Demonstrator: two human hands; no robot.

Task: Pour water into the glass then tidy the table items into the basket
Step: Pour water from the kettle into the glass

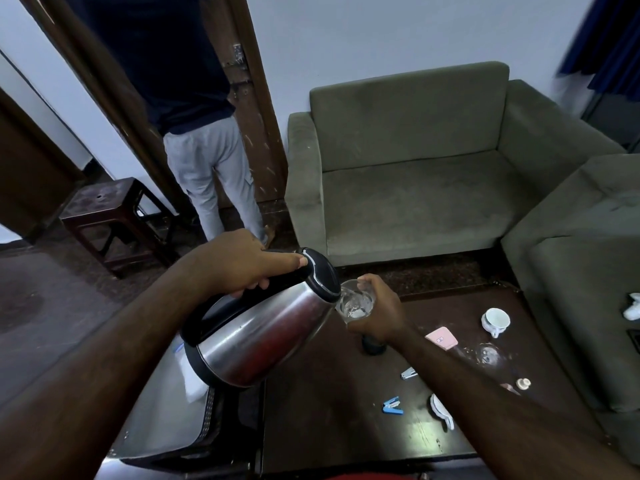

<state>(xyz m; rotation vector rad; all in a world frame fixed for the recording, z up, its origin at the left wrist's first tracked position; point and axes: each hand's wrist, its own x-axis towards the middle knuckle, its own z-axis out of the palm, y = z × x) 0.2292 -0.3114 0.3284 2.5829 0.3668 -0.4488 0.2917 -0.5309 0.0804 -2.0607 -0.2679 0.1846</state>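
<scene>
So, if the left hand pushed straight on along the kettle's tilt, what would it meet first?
Probably the glass held by the right hand. The left hand grips the kettle by its handle, and the spout already sits at the glass rim; whether they touch is unclear.

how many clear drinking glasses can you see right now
2. One glass is held in the right hand at the kettle spout. A second glass stands on the dark table, right of the pink item. Others may be hidden behind the arms.

A home sitting room: green sofa (pixel 415 161), low dark table (pixel 346 410).
</scene>
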